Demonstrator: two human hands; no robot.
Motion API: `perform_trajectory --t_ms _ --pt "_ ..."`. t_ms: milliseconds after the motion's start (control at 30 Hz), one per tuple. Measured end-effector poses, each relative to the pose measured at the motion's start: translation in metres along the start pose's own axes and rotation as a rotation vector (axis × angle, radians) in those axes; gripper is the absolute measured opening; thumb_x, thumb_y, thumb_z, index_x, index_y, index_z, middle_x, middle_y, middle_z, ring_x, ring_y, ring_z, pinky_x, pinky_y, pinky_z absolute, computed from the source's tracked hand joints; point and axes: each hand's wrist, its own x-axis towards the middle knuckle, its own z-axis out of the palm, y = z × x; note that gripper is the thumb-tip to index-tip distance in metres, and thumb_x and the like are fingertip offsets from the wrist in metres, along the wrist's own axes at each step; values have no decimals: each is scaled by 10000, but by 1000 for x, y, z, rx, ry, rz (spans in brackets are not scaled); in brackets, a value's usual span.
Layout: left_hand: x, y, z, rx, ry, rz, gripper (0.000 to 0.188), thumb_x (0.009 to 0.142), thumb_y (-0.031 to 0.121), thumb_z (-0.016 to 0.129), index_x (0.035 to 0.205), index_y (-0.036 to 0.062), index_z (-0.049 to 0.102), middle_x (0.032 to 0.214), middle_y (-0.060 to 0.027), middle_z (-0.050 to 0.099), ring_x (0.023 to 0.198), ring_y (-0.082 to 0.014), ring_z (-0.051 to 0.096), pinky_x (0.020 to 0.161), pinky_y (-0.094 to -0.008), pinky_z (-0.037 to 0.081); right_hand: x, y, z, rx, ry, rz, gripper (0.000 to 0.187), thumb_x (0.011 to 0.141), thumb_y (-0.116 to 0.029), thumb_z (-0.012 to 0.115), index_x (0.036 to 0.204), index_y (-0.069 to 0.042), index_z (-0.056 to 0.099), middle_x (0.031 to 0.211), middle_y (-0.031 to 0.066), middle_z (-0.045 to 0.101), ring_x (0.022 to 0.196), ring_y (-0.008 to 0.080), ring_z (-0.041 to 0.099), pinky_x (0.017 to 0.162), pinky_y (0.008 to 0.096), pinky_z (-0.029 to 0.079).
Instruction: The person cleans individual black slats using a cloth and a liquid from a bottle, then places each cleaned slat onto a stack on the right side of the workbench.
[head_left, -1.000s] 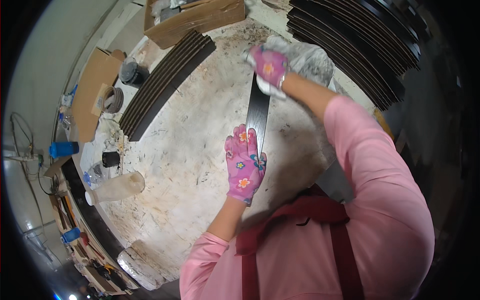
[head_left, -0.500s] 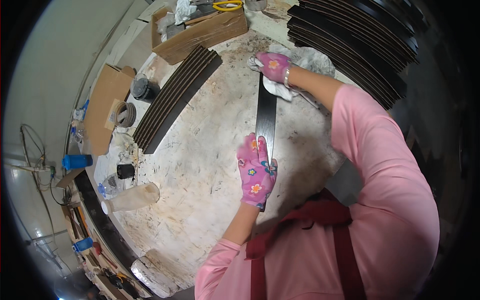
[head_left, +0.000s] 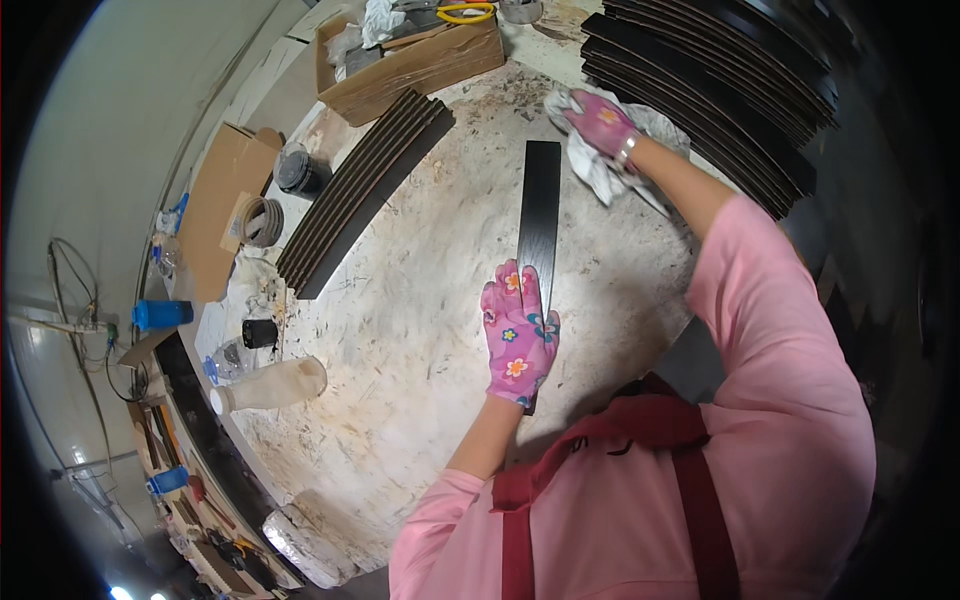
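A narrow black plank (head_left: 540, 200) lies lengthwise on the stained white worktable (head_left: 400, 350). My left hand (head_left: 517, 342), in a pink flowered glove, rests flat on the plank's near part with its fingers stretched out. Beyond the plank's far end and to its right, my right hand (head_left: 604, 124), gloved in the same pink, is closed on a crumpled white rag (head_left: 590, 174). The rag is apart from the plank, and part of it spreads behind the hand. The plank's near end is partly hidden under my left hand and wrist.
Several black planks lean in a row (head_left: 365, 195) at left. A large stack of black planks (head_left: 700, 95) fills the far right. A cardboard box (head_left: 420, 75) with scissors stands at the back. Along the left edge are a dark jar (head_left: 300, 175), a tape roll (head_left: 262, 222) and a cloudy bottle (head_left: 275, 386).
My right hand has moved right with the rag, off the plank's far end, which now shows. My left hand keeps its place on the plank. The whole view has shifted slightly.
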Motion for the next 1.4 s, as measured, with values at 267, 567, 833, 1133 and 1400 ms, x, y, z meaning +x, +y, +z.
perform_trajectory --t_ms 267,567,833,1133,1400 --pt "-13 12 14 -241 34 -17 678 800 205 637 1389 1 370 1425 -269 337 1323 -429 310 1105 -486 226 -141 9 -39 647 -134 266 775 887 -426 597 1374 117 333 1363 235 467 1269 291 455 1050 321 349" --pt "79 -23 -48 386 -239 740 539 822 24 443 1333 192 466 1413 -91 442 1346 -306 356 1072 -436 338 -233 34 -40 1025 51 323 445 920 -234 609 1233 69 515 1101 88 642 1014 128 579 931 249 432" --pt "135 3 -56 354 -426 1083 307 813 94 515 1118 127 531 1233 -96 547 1229 -303 473 1027 -430 373 -233 26 -50 944 -21 441 775 849 -384 680 1367 91 354 1375 230 450 1285 267 432 1073 321 321" --pt "227 62 -142 241 -276 695 683 754 150 732 1356 85 415 1287 -187 511 1166 -362 515 990 -410 445 -237 41 -42 1060 10 328 569 893 -294 648 1298 63 470 1206 126 588 1044 159 553 944 297 422" --pt "352 157 -52 177 -281 984 659 770 117 697 1359 75 404 1305 -183 496 1180 -365 497 994 -395 430 -238 40 -54 886 -44 308 629 873 -416 635 1287 38 498 1265 216 559 1200 274 518 1018 341 386"
